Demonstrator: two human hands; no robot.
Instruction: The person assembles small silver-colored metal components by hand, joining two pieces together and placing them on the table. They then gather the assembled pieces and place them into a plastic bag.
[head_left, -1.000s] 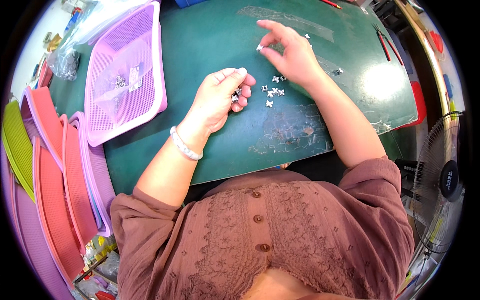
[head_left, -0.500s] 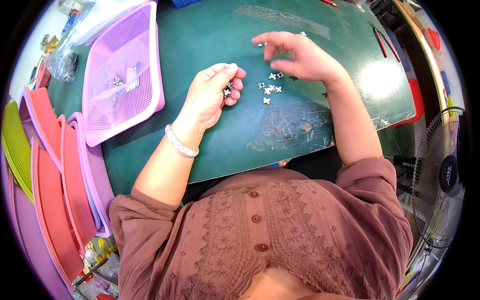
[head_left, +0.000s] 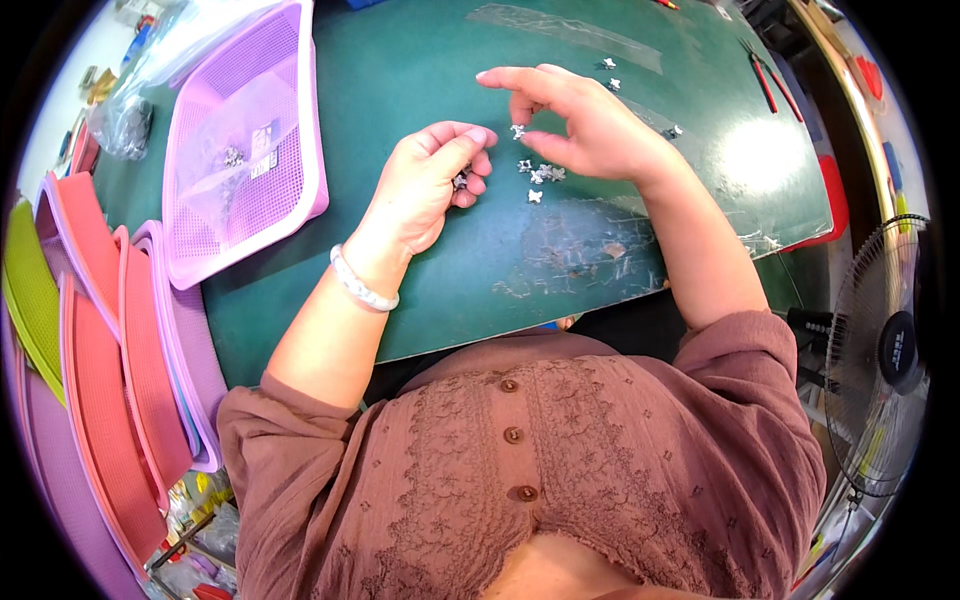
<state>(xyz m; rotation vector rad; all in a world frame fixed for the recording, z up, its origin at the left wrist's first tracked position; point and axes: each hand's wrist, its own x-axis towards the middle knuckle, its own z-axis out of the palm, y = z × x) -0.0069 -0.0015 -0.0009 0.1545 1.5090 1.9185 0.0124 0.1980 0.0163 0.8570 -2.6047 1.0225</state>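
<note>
My left hand (head_left: 435, 180) is closed round several small silver metal pieces (head_left: 461, 179), mostly hidden by its fingers. To its right, my right hand (head_left: 580, 120) hangs over the green table with the index finger stretched out. One small four-pointed silver piece (head_left: 517, 131) shows between its thumb and a bent finger, seemingly pinched there. Just below lies a loose cluster of similar silver pieces (head_left: 545, 173), with a separate piece (head_left: 535, 197) nearest me. More pieces (head_left: 614, 84) lie beyond my right hand, and another (head_left: 676, 131) lies to the right of its wrist.
A lilac perforated basket (head_left: 312, 150) at the left holds a clear bag (head_left: 225, 150) with small metal parts. Stacked coloured baskets (head_left: 120, 380) stand beside the green table (head_left: 450, 300). Red-handled pliers (head_left: 765, 85) lie far right; a fan (head_left: 880, 350) stands at the right.
My right hand has come down and slightly left to the loose pieces, and one now shows between its fingertips. My left hand stays nearly in place, still closed round its pieces.
</note>
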